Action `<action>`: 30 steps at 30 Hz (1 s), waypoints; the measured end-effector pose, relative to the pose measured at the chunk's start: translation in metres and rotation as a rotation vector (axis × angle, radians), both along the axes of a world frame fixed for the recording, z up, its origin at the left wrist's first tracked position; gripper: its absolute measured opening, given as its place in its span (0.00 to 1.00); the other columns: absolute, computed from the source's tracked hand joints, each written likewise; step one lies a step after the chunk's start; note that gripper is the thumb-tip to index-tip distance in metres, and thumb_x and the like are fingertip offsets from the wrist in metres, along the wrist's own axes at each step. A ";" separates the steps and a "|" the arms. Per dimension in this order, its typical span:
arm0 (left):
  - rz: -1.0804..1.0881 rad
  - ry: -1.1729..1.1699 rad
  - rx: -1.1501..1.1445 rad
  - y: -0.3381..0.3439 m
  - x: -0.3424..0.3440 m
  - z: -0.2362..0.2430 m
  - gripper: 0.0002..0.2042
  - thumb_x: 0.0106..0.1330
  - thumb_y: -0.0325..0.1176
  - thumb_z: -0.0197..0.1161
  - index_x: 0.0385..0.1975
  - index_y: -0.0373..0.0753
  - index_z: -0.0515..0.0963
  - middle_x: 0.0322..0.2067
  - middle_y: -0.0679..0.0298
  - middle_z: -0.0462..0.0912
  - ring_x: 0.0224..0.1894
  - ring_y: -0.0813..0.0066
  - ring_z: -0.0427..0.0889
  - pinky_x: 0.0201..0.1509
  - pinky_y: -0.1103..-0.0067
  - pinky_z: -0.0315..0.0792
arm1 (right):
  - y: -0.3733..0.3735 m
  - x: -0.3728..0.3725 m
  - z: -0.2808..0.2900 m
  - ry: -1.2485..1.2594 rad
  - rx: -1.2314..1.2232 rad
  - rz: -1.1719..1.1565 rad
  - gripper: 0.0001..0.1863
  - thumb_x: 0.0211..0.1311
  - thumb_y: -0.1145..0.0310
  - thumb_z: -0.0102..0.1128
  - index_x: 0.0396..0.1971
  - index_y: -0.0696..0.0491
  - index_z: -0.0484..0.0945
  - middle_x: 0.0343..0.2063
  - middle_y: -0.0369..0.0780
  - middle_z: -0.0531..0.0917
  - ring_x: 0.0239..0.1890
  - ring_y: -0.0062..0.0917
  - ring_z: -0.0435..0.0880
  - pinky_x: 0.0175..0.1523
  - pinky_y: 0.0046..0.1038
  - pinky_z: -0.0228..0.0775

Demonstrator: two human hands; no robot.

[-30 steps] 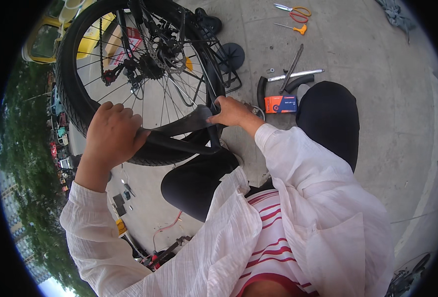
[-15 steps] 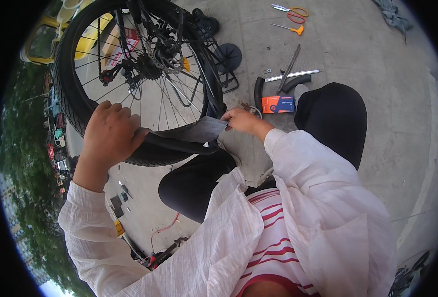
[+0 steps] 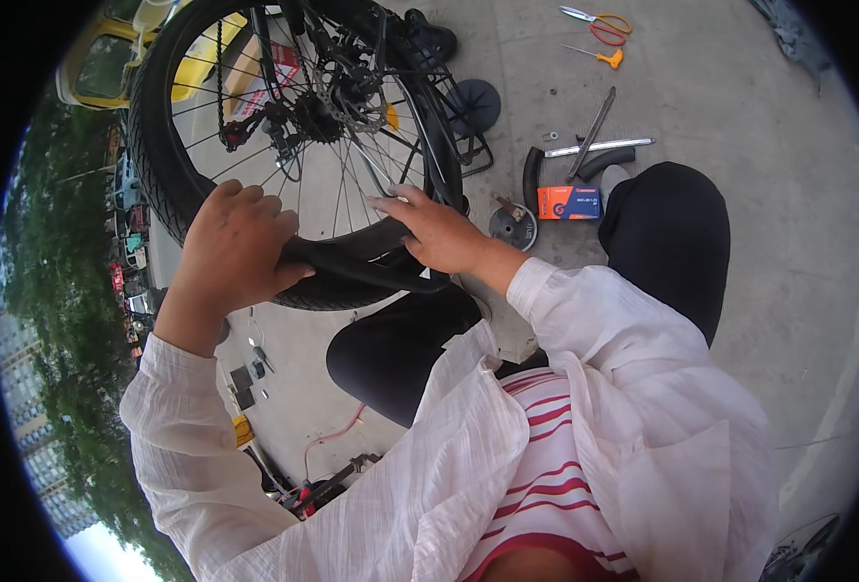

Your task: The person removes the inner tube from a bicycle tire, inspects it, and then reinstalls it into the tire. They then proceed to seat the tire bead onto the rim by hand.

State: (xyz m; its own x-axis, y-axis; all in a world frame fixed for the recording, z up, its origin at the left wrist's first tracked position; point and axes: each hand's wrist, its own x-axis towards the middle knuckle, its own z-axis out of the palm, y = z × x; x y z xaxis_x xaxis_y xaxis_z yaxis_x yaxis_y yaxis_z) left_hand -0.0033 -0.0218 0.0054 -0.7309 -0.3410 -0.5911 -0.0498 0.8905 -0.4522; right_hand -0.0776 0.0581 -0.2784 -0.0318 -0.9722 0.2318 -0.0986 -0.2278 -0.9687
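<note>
A bicycle wheel with a black tyre point(image 3: 156, 179) stands in front of me, its spokes, sprockets and brake disc showing. My left hand point(image 3: 240, 242) is wrapped over the tyre at the wheel's lower left, thumb toward the right. From beside that thumb a loose black rubber length point(image 3: 376, 272) runs right along the rim; whether it is tube or tyre edge I cannot tell. My right hand point(image 3: 444, 233) lies over the lower right of the rim. Its fingers are stretched and apart near the spokes, with nothing seen held in them.
Right of the wheel lie an orange-and-blue box point(image 3: 569, 203), a round grey metal piece point(image 3: 514, 229), black curved rubber pieces point(image 3: 532, 175), metal levers point(image 3: 599, 145), a yellow-handled awl point(image 3: 609, 59) and scissors point(image 3: 609, 27). A black kickstand foot point(image 3: 474, 105) stands beside the wheel.
My right hand has let go of the grey flat strip it pinched and moved up-left over the rim, fingers spreading. The strip no longer shows. My left hand keeps its grip; the whole view has shifted.
</note>
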 end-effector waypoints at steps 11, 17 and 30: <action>0.033 0.051 0.034 -0.003 0.004 -0.002 0.17 0.45 0.47 0.73 0.22 0.41 0.76 0.23 0.65 0.75 0.33 0.65 0.75 0.45 0.70 0.67 | -0.013 0.008 -0.022 0.148 0.051 0.003 0.12 0.50 0.75 0.62 0.37 0.59 0.80 0.32 0.48 0.80 0.41 0.45 0.80 0.47 0.40 0.72; 0.017 0.063 0.035 -0.004 0.006 -0.001 0.18 0.46 0.47 0.73 0.21 0.41 0.76 0.22 0.65 0.75 0.33 0.65 0.75 0.46 0.70 0.67 | 0.033 0.041 -0.023 -0.305 0.050 -0.063 0.12 0.56 0.72 0.59 0.40 0.60 0.78 0.35 0.48 0.79 0.41 0.43 0.80 0.48 0.36 0.71; -0.043 0.025 -0.003 0.004 0.000 -0.006 0.17 0.52 0.51 0.71 0.25 0.43 0.80 0.24 0.67 0.78 0.37 0.70 0.77 0.49 0.74 0.67 | 0.057 0.058 -0.028 -0.060 -0.065 -0.262 0.19 0.57 0.79 0.57 0.49 0.54 0.70 0.46 0.47 0.75 0.47 0.47 0.78 0.51 0.41 0.74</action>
